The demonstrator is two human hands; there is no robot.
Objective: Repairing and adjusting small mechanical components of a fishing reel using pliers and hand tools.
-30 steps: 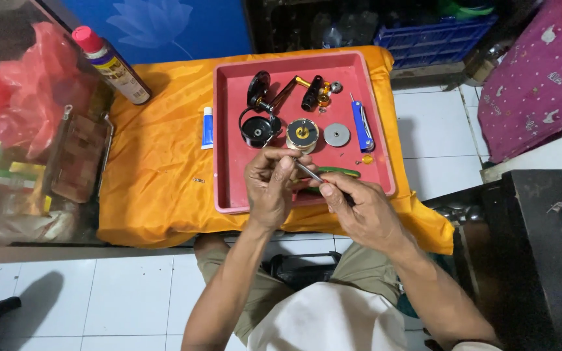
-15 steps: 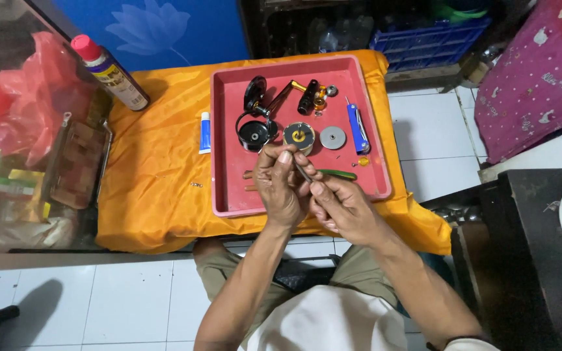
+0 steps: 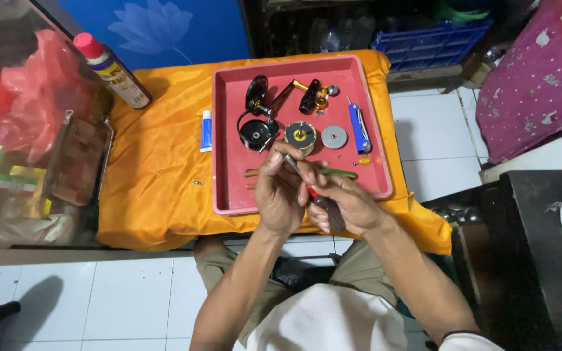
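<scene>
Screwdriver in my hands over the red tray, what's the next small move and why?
Probably steady the screwdriver tip with the left hand before turning. The right hand grips its handle, both hands meet above the red tray, and whatever small part the left fingers pinch is hidden, so alignment can't be confirmed.

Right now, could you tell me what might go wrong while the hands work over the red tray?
1. The left hand pinches something small above the red tray; it could drop among the loose parts.
2. The right hand points a screwdriver at the left fingers; a slip might jab them.
</scene>
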